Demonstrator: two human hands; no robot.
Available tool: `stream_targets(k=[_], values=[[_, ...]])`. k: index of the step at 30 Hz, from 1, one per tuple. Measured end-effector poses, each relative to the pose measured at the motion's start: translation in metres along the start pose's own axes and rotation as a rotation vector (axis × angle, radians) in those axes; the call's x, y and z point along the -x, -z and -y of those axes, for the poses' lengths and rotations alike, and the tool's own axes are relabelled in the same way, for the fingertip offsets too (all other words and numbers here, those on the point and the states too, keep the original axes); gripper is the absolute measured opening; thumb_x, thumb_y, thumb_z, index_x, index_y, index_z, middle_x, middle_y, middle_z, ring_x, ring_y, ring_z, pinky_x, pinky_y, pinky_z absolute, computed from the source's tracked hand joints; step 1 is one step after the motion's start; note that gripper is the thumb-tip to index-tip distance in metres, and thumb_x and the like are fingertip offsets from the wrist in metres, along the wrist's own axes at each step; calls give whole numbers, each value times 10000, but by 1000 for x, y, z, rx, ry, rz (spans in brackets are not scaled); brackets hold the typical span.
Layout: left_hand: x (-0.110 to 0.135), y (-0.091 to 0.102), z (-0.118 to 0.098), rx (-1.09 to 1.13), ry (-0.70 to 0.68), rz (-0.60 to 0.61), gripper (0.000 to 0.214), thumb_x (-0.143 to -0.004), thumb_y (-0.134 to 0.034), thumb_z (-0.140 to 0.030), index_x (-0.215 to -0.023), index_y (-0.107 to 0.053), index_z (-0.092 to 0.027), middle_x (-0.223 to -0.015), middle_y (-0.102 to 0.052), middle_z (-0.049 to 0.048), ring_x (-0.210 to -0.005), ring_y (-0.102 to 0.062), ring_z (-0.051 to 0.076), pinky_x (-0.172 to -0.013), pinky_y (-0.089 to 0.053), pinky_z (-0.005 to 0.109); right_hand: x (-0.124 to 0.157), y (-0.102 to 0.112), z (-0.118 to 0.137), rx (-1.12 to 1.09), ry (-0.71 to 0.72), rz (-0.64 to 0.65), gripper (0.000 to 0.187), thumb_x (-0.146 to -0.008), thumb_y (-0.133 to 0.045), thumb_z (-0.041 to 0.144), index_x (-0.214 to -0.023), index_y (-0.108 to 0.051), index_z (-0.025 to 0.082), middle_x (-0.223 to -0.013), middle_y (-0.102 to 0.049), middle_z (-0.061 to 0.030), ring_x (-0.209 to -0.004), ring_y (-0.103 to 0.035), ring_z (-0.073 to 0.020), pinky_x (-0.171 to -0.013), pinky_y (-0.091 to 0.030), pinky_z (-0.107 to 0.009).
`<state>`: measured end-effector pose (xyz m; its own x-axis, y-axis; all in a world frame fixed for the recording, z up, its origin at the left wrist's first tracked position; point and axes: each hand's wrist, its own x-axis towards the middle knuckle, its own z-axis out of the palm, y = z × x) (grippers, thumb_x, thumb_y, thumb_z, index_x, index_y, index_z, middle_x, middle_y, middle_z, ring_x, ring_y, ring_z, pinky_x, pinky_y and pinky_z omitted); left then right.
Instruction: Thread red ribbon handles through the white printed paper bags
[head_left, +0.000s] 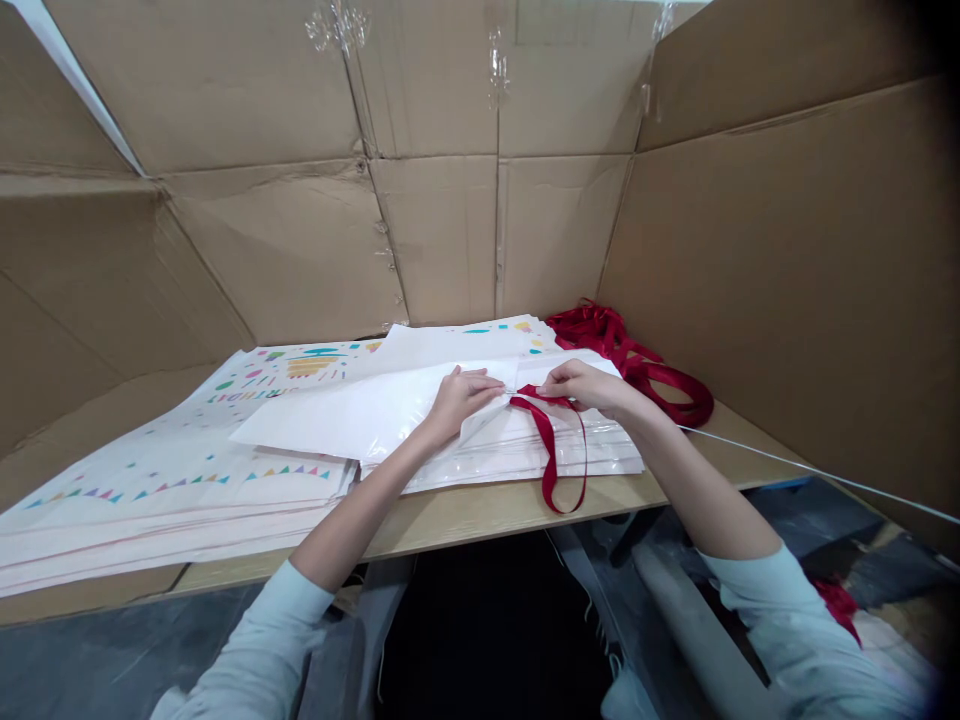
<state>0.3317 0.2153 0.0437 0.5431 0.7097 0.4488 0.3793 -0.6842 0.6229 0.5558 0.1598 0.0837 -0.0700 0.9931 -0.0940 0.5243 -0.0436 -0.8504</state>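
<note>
**What was being held, and how?**
The left hand point(459, 402) was found half closed, with its fingers curled over a folded edge of a white sheet point(352, 415), which was pinched there. The right hand point(579, 388) was drawn nearly shut, and a red ribbon point(550, 450) was pinched in its fingers point(556, 378), just beside the left hand.

**Where was the ribbon placed?**
A loop of it was left hanging between the hands and below them, over a stack of white sheets in clear plastic point(499, 462). Its longer length was gathered in a loose heap point(626, 350) beyond the right hand.

**Could any writing be read?**
Left of the left hand, a pile of printed paper sheets point(180, 490) was marked with coloured confetti and bunting shapes. Letters resembling "RTHDA" were partly legible there; the remainder was covered. No brand was seen.

**What was placed farther off?**
Under everything a wooden table point(510, 515) was seen, with a white cord point(787, 465) stretched at the right. Cardboard walls point(262, 100) were set up beyond.
</note>
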Motion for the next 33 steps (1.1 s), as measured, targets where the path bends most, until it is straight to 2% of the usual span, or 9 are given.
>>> stream_targets(k=[5,14,18,21,25,30,33], values=[[1,-2,-2,-35,-3,-36,193,-875,-581,-339,-927,-737,-238,-1019,-723,27,-1178,-563,273,-1111,-172,539,0,4,2,7,-21,51,275,-632,-700,358,-620,-520,150,-561,-400,29,-516,-338,-74,-470,-226,-230],[2,-3,2,-35,-23,-45,201,-878,-579,-354,-940,-737,-246,-1036,-718,21,-1170,-566,262,-1117,-143,553,1,1,2,26,-37,23,178,-679,-629,292,-632,-532,151,-590,-444,16,-531,-367,-83,-486,-266,-228],[2,-3,-1,-48,-15,-34,183,-872,-591,-337,-936,-735,-244,-1037,-718,8,-1184,-555,259,-1123,-141,542,-8,-3,4,-3,-45,68,172,-656,-660,275,-644,-550,143,-596,-448,15,-534,-380,-81,-477,-262,-221],[2,-3,-2,-84,-26,-15,174,-875,-589,-327,-932,-733,-245,-1043,-717,0,-1193,-545,259,-1120,-151,544,-18,-7,7,44,8,118,127,-655,-637,247,-644,-587,131,-583,-458,10,-529,-379,-81,-473,-260,-220],[3,3,-4,-138,-45,-5,202,-898,-554,-335,-953,-725,-243,-1060,-713,-2,-1193,-542,254,-1122,-147,553,-30,-9,9,122,167,190,134,-677,-606,248,-637,-640,125,-569,-510,-6,-543,-413,-93,-503,-301,-227],[8,16,-3,-337,-84,116,289,-950,-442,-322,-1097,-686,-267,-1202,-654,7,-1275,-471,254,-1124,-72,603,-34,-11,8,178,257,199,176,-710,-584,226,-747,-728,131,-672,-633,-35,-604,-505,-112,-568,-380,-228],[15,21,0,-468,-120,208,356,-962,-394,-290,-1260,-588,-289,-1388,-510,26,-1367,-351,265,-1116,-124,609,-30,-13,13,179,224,169,167,-708,-599,181,-792,-732,125,-666,-644,-36,-582,-524,-111,-546,-389,-222]])
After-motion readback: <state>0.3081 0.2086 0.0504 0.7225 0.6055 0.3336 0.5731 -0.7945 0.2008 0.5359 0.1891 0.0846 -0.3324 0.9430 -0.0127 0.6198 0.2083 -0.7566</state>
